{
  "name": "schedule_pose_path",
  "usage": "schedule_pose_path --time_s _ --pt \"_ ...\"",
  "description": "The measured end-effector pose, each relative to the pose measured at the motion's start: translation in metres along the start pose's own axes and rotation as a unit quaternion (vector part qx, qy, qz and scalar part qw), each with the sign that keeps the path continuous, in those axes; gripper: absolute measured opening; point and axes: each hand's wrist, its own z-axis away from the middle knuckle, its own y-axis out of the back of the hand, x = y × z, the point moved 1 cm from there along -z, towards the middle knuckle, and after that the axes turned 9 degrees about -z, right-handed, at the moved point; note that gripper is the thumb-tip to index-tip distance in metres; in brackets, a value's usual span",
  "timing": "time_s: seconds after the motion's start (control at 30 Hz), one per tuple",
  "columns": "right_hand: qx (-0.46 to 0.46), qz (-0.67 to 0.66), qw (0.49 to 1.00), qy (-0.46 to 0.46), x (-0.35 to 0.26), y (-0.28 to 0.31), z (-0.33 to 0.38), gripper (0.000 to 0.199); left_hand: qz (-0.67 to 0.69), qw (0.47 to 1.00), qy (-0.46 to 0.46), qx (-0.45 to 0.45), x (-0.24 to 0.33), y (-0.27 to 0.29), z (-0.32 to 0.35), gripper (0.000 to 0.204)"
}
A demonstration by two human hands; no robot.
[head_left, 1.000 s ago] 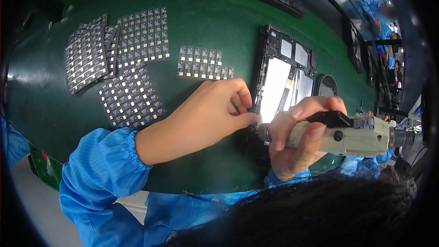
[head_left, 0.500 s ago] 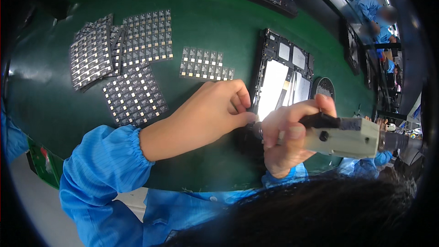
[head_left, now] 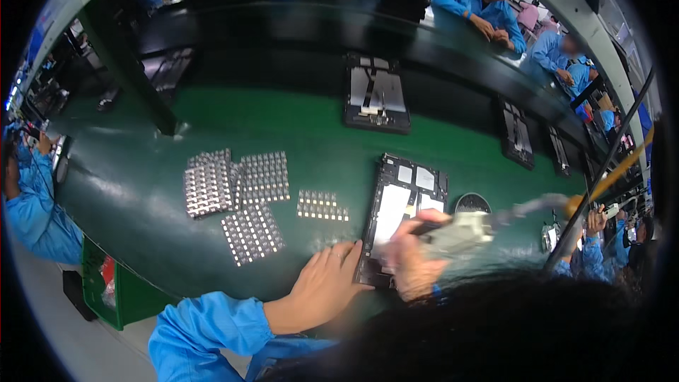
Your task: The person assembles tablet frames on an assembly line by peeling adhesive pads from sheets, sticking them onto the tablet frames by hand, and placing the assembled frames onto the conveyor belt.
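An opened flat black electronic device [head_left: 390,213], with white and silvery panels inside, lies on the green bench in front of me. My left hand [head_left: 327,284] rests at its lower left edge, fingers stretched out and fingertips against the frame. Above the device's lower right part, my right hand [head_left: 414,265] grips a pale grey electric screwdriver [head_left: 461,234], blurred by motion. Its tip is hidden by my hand. Left of the device lies a small sheet of dark labels [head_left: 322,205] with pale squares.
Further left are a stack of label sheets [head_left: 207,184] and a loose sheet [head_left: 252,233]. A round dish [head_left: 472,204] of small dark parts stands right of the device. Another opened device [head_left: 376,95] lies beyond. A green bin [head_left: 131,301] stands below the bench's left edge. Co-workers sit around.
The view has tilted up, showing more of the far bench and co-workers. My left hand's fingers were curled near the device's lower end; now they stretch against its edge. The screwdriver stays in my right hand.
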Motion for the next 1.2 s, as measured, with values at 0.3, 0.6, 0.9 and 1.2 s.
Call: schedule_pose_path --time_s 0.3,0.6,0.9,1.2 --pt "0.14 0.036 0.96 0.241 -0.128 0.093 -0.021 0.041 0.69 0.683 0.229 -0.073 0.002 0.014 -0.026 0.061" --pt "0.236 0.149 0.937 0.209 -0.112 0.133 -0.04 0.032 0.639 0.741 0.207 0.005 0.015 -0.033 -0.254 0.038" --pt "0.261 0.223 0.908 0.24 -0.133 0.198 -0.026 0.032 -0.11 0.967 0.127 0.192 -0.108 0.015 -0.252 0.087" --pt "0.221 0.194 0.941 0.17 -0.11 0.182 -0.042 0.029 0.36 0.891 0.201 0.19 -0.16 0.017 -0.264 0.058"
